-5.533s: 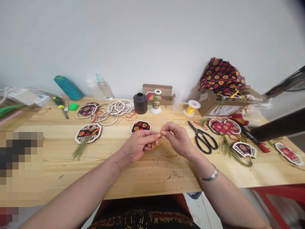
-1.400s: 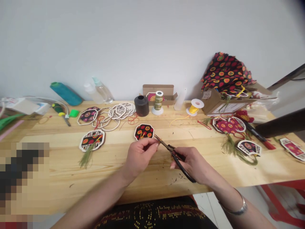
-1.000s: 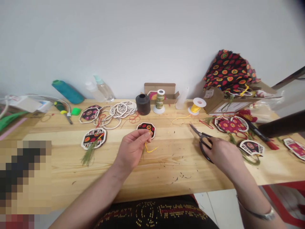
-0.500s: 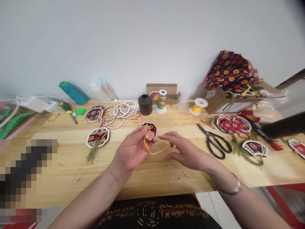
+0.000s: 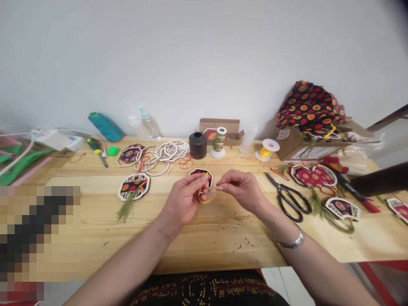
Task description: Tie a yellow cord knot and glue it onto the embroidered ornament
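Note:
A short length of yellow cord (image 5: 206, 200) hangs in a loop between my hands. My left hand (image 5: 185, 197) is closed, pinching one part of it between thumb and fingers. My right hand (image 5: 239, 189) has thumb and index finger pressed together at the cord's other end. Just beyond my left fingers lies a dark patterned pendant (image 5: 196, 172) with a pale scalloped rim, partly hidden by that hand. To the left on the table rests another framed pendant (image 5: 134, 187) with a green tassel (image 5: 126, 208).
Black-handled scissors (image 5: 288, 199) lie right of my right hand. Behind stand a yellow cord spool (image 5: 267, 151), a green thread spool (image 5: 219, 143) and a black thread cone (image 5: 198, 146). Pale lattice frames (image 5: 172, 151) are piled left. A cardboard box (image 5: 302, 148) with patterned fabric stands right.
My right hand has moved in from an open pose and now pinches the free end of the yellow cord. The view has tilted up slightly.

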A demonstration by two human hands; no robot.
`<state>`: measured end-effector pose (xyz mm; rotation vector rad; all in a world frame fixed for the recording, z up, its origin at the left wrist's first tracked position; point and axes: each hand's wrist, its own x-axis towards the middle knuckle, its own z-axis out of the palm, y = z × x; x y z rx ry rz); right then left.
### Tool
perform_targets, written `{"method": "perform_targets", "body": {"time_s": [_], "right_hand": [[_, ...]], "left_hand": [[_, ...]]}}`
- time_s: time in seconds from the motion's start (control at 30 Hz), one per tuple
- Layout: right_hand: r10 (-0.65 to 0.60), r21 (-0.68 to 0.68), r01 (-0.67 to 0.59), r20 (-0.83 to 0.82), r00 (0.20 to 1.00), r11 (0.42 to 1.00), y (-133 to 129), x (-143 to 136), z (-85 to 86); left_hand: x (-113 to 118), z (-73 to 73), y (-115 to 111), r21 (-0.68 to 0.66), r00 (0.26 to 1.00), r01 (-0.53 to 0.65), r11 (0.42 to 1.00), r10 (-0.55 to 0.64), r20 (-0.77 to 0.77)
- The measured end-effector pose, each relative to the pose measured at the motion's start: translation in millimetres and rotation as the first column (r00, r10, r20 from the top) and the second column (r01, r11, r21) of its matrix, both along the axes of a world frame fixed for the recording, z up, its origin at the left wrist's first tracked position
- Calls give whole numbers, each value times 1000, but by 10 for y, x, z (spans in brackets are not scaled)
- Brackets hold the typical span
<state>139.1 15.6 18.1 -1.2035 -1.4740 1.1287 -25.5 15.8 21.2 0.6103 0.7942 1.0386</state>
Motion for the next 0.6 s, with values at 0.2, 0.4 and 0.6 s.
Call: {"method": "perform_targets", "body": {"time_s": [0.2,0.4,0.6], "right_hand": [[-5,-113,-15,-180,984,993,-25,-8,-164],[31,-29,-37,-191,981,999,-81,-67,-173],[-34,261,-13,176,984,965,-134,-45,-203]], "left_hand": [[85,-123,-47,-57,993,5,998,-12,-115],[97,-156,-48,-45,987,-17,999,9,-159],[127,-174,-84,-35,964,-10,999,0,-265]]}}
